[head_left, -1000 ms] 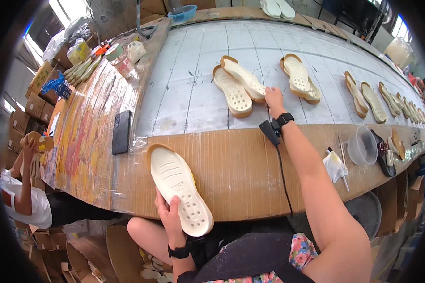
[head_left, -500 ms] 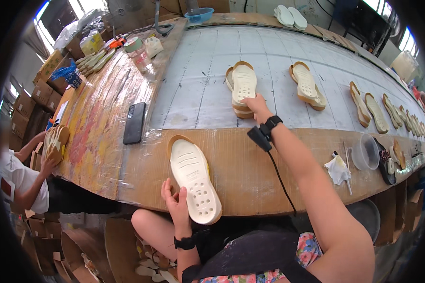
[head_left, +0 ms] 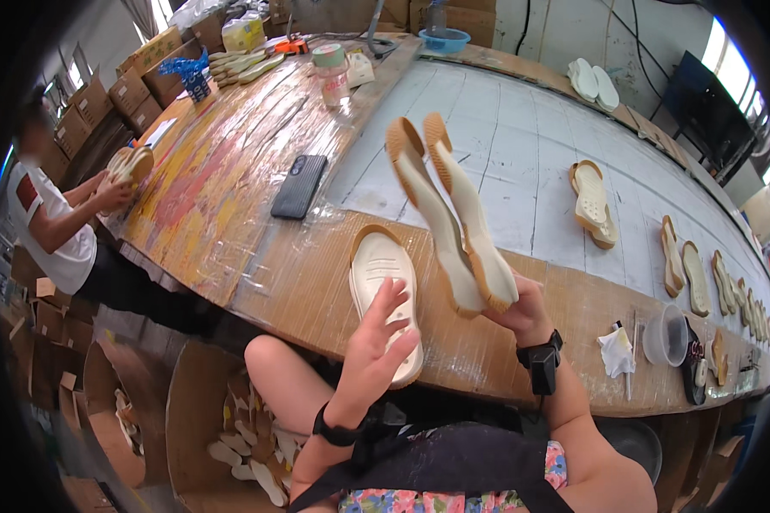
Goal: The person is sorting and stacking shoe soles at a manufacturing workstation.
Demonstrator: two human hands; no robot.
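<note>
My right hand [head_left: 526,311] grips the heel ends of a pair of shoe soles [head_left: 469,224], cream with tan edges. The two soles stand on edge in the air, side by side, their far ends pointing up and away over the table. Another cream sole with a tan rim [head_left: 385,256] lies flat on the cardboard-covered front of the table, its holed end toward me. Above that end hovers my left hand [head_left: 375,346], fingers spread with nothing in them; it covers part of the sole.
A stacked pair of soles [head_left: 592,203] and a row of more soles [head_left: 697,278] lie on the white sheet at right. A black phone [head_left: 299,186] rests at left. Near the right edge are a clear plastic tub [head_left: 664,335] and a white cloth [head_left: 616,350]. A co-worker [head_left: 56,214] handles soles at far left.
My right hand has lifted the pair of soles off the white sheet and brought them nearer, turned on edge. My left hand has risen over the lying sole. The view has shifted.
</note>
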